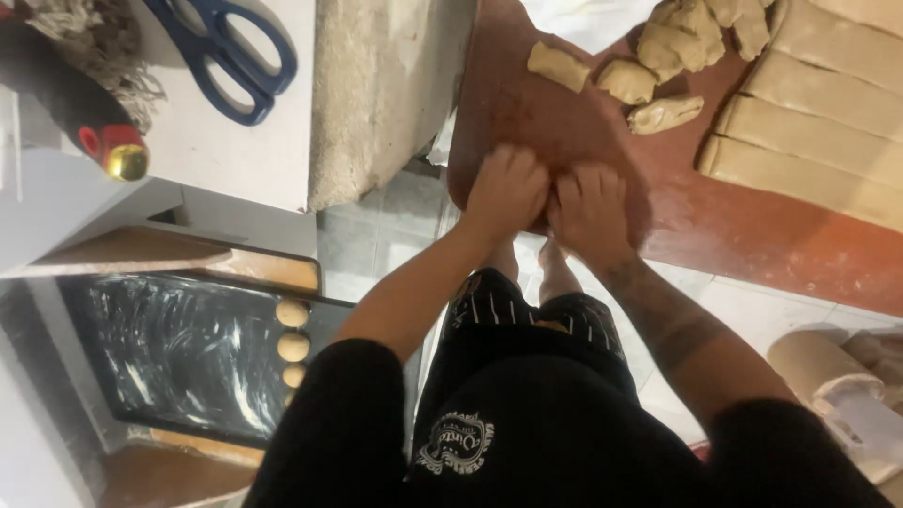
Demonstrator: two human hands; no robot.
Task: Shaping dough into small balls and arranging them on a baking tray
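Observation:
My left hand (508, 188) and my right hand (593, 209) press side by side, knuckles up and fingers curled down, on the near edge of a reddish-brown work board (715, 221). Whatever lies under the palms is hidden. Three cut dough pieces (627, 82) lie on the board just beyond the hands, with a rough dough lump (682, 38) behind them. Long dough strips (809, 132) lie in rows on the right. Low on the left, a dark floured baking tray (179, 353) holds three small dough balls (293, 346) along its right edge.
Blue-handled scissors (230, 56) lie on a white surface at the upper left, beside a dark object with a red and gold tip (118, 152). A wooden board (122, 252) sits above the tray. Tiled floor (386, 235) shows between the surfaces. A wrapped roll (828, 372) lies lower right.

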